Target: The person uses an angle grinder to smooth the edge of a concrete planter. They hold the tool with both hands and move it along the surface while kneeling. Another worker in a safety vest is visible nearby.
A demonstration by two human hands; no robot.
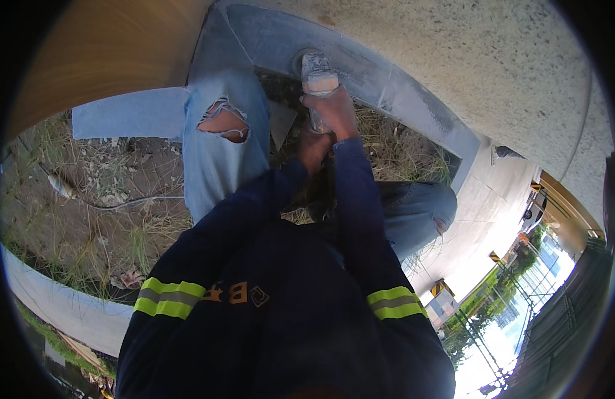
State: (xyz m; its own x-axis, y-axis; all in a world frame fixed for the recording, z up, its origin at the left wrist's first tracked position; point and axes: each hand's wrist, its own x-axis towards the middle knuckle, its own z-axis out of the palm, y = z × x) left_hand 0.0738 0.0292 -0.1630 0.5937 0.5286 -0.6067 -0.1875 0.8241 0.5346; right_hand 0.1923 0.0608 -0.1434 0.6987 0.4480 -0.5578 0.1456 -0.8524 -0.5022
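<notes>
An outdoor work area, seemingly a construction site, at a planting bed. Bare soil (148, 166) with dry grass (154, 243) and rubble is bordered by smooth grey stone slabs (274, 36), with a pale curved kerb (68, 306) on the far left. A cable (138, 201) lies across the dirt. To the right, sunlit paving (490, 199) leads to yellow-and-black striped markers (443, 288), thin poles, green foliage (481, 306) and bright sky. A dust-coated handheld tool (320, 83) and reflective sleeve bands (169, 298) also suggest building work.
</notes>
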